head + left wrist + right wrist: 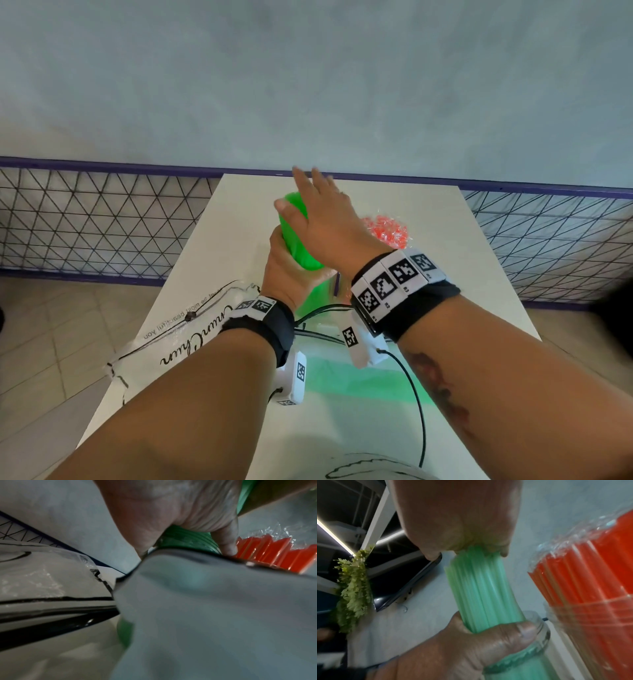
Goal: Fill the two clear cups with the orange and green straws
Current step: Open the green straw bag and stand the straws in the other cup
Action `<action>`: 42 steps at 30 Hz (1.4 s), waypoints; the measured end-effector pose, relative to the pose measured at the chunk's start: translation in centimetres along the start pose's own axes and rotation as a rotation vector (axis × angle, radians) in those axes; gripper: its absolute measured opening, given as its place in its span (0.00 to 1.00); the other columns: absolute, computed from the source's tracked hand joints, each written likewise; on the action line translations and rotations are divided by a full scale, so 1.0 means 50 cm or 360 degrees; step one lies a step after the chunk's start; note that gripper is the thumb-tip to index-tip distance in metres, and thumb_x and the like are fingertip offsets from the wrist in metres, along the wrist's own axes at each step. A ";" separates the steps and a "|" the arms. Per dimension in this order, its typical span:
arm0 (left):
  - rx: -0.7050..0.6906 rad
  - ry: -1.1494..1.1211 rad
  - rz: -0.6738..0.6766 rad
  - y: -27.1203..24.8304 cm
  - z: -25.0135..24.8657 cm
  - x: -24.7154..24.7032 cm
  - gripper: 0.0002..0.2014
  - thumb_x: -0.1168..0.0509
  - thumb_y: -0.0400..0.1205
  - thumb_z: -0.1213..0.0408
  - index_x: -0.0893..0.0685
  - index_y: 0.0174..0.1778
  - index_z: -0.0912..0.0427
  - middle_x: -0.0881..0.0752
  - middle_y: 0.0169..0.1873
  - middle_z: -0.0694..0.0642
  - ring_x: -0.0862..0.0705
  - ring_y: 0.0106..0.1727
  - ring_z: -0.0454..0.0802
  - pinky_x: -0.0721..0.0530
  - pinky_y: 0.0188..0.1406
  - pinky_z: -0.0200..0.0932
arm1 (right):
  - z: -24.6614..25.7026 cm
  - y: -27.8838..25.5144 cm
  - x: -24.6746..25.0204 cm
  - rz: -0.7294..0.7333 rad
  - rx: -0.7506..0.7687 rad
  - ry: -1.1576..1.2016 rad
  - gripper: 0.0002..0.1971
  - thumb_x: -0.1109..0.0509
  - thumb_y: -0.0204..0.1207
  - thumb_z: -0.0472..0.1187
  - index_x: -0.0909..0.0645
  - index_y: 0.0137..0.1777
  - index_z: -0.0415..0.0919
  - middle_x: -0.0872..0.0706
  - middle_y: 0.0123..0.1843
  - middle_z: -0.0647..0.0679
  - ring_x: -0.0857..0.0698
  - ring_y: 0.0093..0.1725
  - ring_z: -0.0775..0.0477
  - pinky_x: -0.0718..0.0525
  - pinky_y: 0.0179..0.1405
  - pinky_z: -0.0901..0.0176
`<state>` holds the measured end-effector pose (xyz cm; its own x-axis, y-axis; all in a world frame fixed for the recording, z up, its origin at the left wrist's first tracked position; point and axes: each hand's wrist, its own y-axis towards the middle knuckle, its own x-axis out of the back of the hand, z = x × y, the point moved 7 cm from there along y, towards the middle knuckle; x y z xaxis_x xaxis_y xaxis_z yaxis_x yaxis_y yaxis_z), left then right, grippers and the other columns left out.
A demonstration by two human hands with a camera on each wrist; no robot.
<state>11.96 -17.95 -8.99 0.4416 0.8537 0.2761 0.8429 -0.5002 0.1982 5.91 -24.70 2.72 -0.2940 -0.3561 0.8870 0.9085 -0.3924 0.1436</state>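
Pale and bare along its near edge, the counter [359, 428] carries a black cable [416, 394] and a green tint whose source cannot be made out. By the near left corner lies a clear plastic bag [178, 346] with black script, partly covered by the left forearm. Toward the middle, the left hand [282, 274] has its grip wrapped around a bundle of green straws [296, 236] just above the rim of a clear cup [537, 639]. In the head view that cup is almost wholly hidden behind both wrists; the right wrist view shows the lower ends of the straws inside it. The right hand [325, 219] lies with flat palm and straight fingers on the top ends of the bundle, grasping nothing. Its fingertips are blurred in the head view. Just to the right of the bundle, farther toward the far edge, stand the orange straws [387, 231] in crinkled clear wrapping, inside a second clear cup [583, 622]; the right wrist covers their lower part in the head view. The left wrist view is largely blocked by a blurred grey surface. Behind the far edge runs a purple-framed wire mesh [102, 222] below a grey wall [308, 85].
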 end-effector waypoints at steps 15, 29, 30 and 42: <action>0.0405 0.0244 0.0205 -0.020 0.052 0.015 0.64 0.16 0.49 0.37 0.37 0.76 0.63 0.19 0.60 0.50 0.17 0.60 0.50 0.20 0.68 0.49 | 0.041 -0.086 0.102 -0.0423 0.0451 0.0361 0.14 0.39 0.84 0.43 0.17 0.41 0.38 0.15 0.38 0.45 0.18 0.39 0.46 0.20 0.40 0.53; 0.1181 0.0947 0.1255 -0.178 0.074 -0.030 0.48 0.36 0.66 0.21 0.26 0.74 0.52 0.13 0.57 0.66 0.13 0.37 0.58 0.09 0.46 0.48 | -0.149 -0.263 -0.279 0.1289 -0.0054 -0.0665 0.23 0.36 0.77 0.32 0.27 0.73 0.34 0.19 0.67 0.37 0.17 0.63 0.35 0.15 0.61 0.44; 0.1196 0.0872 0.1319 -0.186 0.076 -0.042 0.49 0.29 0.67 0.27 0.29 0.78 0.54 0.17 0.65 0.66 0.12 0.41 0.58 0.08 0.48 0.52 | -0.150 -0.275 -0.293 0.1314 -0.0052 -0.0711 0.26 0.34 0.77 0.32 0.31 0.76 0.33 0.21 0.68 0.36 0.17 0.63 0.34 0.16 0.61 0.43; 0.0577 0.1370 0.1551 -0.171 0.036 -0.056 0.21 0.37 0.81 0.70 0.23 0.68 0.46 0.16 0.57 0.54 0.13 0.45 0.54 0.13 0.26 0.43 | -0.158 -0.286 -0.262 0.0692 -0.0006 -0.0470 0.12 0.36 0.75 0.34 0.22 0.57 0.39 0.14 0.53 0.40 0.14 0.54 0.35 0.16 0.50 0.49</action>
<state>4.08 -15.80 -13.15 0.6834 -0.2522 0.6851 0.3915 -0.6655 -0.6355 -5.57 -21.12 -14.43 0.2066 -0.2326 0.9504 0.9268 -0.2648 -0.2663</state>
